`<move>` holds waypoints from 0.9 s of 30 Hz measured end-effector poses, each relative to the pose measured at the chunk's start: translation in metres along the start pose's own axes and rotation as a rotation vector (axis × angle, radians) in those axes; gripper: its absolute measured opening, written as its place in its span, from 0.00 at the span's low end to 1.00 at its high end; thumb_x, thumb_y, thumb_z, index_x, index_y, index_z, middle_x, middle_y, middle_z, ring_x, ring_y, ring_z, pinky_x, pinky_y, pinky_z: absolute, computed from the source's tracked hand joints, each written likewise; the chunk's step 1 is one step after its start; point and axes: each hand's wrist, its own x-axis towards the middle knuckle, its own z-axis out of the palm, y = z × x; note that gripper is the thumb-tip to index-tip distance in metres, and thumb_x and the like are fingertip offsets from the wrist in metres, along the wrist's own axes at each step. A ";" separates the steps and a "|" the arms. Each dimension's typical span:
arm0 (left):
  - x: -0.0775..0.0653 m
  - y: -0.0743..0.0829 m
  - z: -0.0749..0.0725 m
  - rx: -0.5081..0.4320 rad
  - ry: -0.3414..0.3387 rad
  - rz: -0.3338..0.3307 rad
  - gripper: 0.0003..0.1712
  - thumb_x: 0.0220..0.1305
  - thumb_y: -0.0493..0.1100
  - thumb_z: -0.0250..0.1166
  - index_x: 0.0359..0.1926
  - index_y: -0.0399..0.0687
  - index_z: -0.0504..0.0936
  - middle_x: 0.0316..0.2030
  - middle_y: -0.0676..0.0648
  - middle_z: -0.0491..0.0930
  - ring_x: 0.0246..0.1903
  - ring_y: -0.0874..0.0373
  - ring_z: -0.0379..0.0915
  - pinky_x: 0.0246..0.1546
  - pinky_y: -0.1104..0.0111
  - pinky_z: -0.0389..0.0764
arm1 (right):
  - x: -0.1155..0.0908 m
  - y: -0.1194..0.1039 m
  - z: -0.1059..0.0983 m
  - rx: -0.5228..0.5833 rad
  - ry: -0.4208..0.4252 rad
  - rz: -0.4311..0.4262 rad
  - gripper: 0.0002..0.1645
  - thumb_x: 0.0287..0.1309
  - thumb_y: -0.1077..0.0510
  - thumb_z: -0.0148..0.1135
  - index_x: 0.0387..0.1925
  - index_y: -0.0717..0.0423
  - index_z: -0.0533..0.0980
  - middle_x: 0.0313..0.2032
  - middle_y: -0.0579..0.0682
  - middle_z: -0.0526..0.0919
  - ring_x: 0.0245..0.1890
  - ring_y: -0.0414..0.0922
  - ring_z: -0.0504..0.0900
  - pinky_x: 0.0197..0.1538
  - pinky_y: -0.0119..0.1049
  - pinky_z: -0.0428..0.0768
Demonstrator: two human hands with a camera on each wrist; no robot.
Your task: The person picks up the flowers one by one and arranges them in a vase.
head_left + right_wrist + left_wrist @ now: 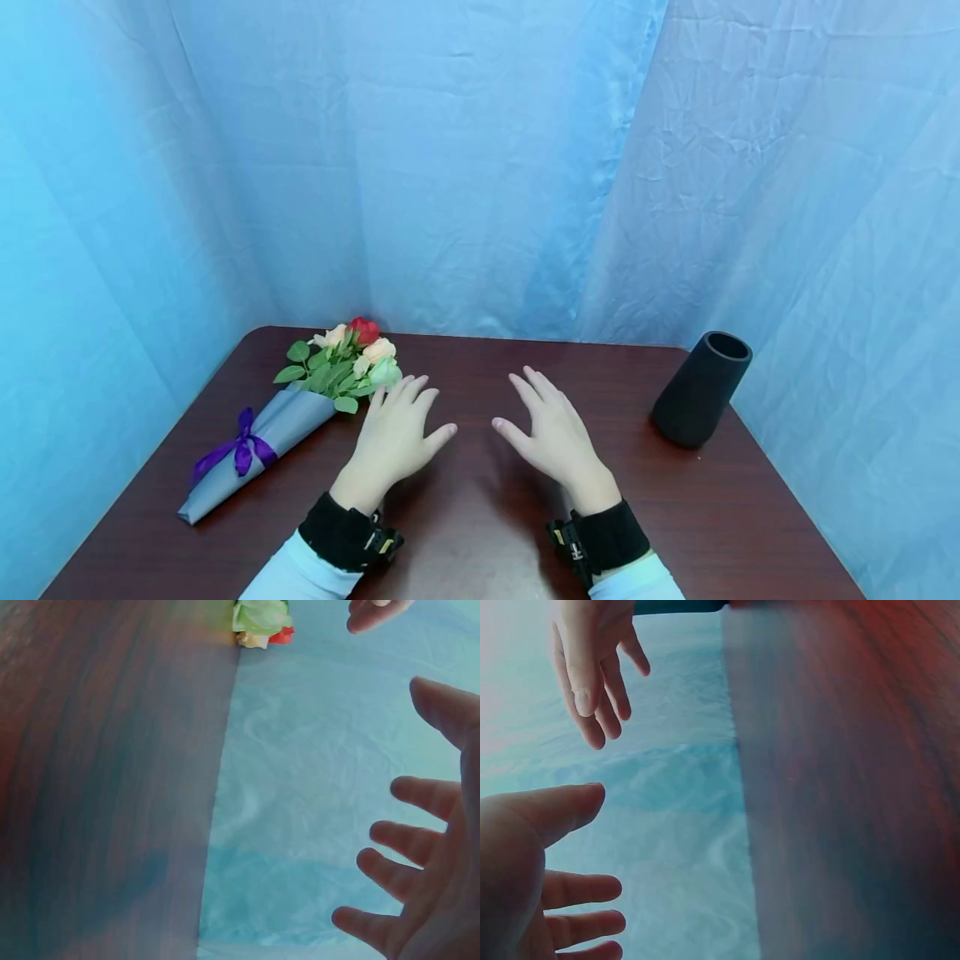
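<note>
Both hands hover over the dark wooden table with fingers spread, holding nothing. My left hand (395, 431) is nearest to a bouquet (285, 421) that lies slantwise on the left, its blooms just beyond the fingertips. Red, cream and pale green flowers with leaves stick out of its blue-grey wrap, tied with a purple ribbon (243, 446). In the head view, my right hand (555, 437) is left of a black vase (701, 389), which stands near the right edge with its mouth uncovered. The right wrist view catches a few flowers (260, 616) at its top.
The brown table (480, 533) has its far edge along a blue cloth backdrop (465, 167). More of this cloth hangs at the left and right sides. A black band with a small device (615, 537) circles each wrist.
</note>
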 end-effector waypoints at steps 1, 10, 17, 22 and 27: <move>0.000 0.000 -0.002 -0.011 0.019 0.006 0.37 0.66 0.66 0.65 0.64 0.45 0.78 0.69 0.41 0.69 0.71 0.42 0.60 0.70 0.40 0.55 | 0.000 -0.001 -0.001 0.013 0.028 -0.009 0.44 0.67 0.34 0.60 0.76 0.48 0.64 0.76 0.52 0.61 0.75 0.52 0.60 0.68 0.59 0.66; -0.004 0.003 -0.022 -0.133 0.185 0.052 0.31 0.64 0.61 0.69 0.58 0.43 0.82 0.61 0.43 0.77 0.63 0.45 0.71 0.62 0.48 0.71 | 0.002 -0.007 -0.004 0.177 0.252 -0.059 0.33 0.67 0.45 0.66 0.70 0.50 0.72 0.68 0.50 0.73 0.67 0.49 0.72 0.61 0.54 0.76; -0.005 -0.007 -0.034 -0.210 0.224 0.028 0.28 0.66 0.60 0.68 0.57 0.46 0.83 0.55 0.47 0.80 0.56 0.50 0.76 0.55 0.52 0.78 | 0.005 -0.009 -0.004 0.490 0.300 -0.006 0.28 0.67 0.53 0.68 0.66 0.51 0.75 0.60 0.49 0.80 0.59 0.50 0.79 0.54 0.52 0.81; -0.006 -0.018 -0.041 -0.243 0.205 -0.037 0.29 0.66 0.61 0.67 0.58 0.46 0.82 0.54 0.46 0.82 0.50 0.50 0.78 0.49 0.51 0.80 | 0.007 -0.011 -0.003 0.676 0.266 0.108 0.25 0.67 0.54 0.68 0.63 0.52 0.77 0.57 0.51 0.82 0.58 0.52 0.81 0.54 0.50 0.82; -0.006 -0.032 -0.046 -0.267 0.189 -0.083 0.31 0.67 0.62 0.67 0.59 0.46 0.82 0.57 0.44 0.80 0.56 0.47 0.76 0.54 0.47 0.77 | 0.008 -0.012 -0.002 0.847 0.179 0.245 0.25 0.69 0.56 0.66 0.65 0.56 0.75 0.61 0.55 0.79 0.60 0.51 0.80 0.55 0.48 0.81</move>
